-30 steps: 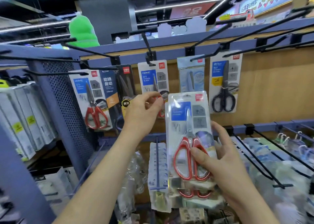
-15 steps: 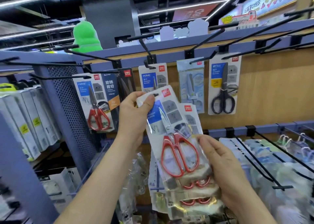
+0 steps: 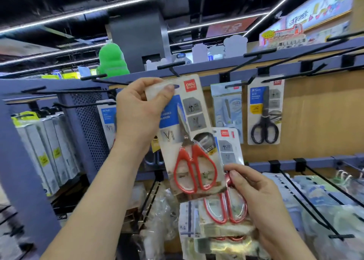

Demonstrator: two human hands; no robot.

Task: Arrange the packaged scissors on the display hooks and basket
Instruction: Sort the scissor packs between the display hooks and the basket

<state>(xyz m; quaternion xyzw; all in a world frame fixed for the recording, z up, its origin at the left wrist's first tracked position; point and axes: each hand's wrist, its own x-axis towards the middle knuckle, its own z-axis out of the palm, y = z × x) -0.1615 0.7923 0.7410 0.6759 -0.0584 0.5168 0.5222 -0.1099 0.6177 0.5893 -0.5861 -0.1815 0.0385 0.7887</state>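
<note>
my left hand (image 3: 137, 111) pinches top of scissors pack (image 3: 189, 141); hook (image 3: 171, 66) just above at 12 o'clock; right hand (image 3: 256, 196) grips spare packs (image 3: 226, 147).

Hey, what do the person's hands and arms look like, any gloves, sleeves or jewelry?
No gloves on the left hand or right hand, and no rings on the fingers that show. Both forearms are uncovered to the frame edge: no sleeve, watch or bracelet in view. Nails look short and unpainted.
</note>
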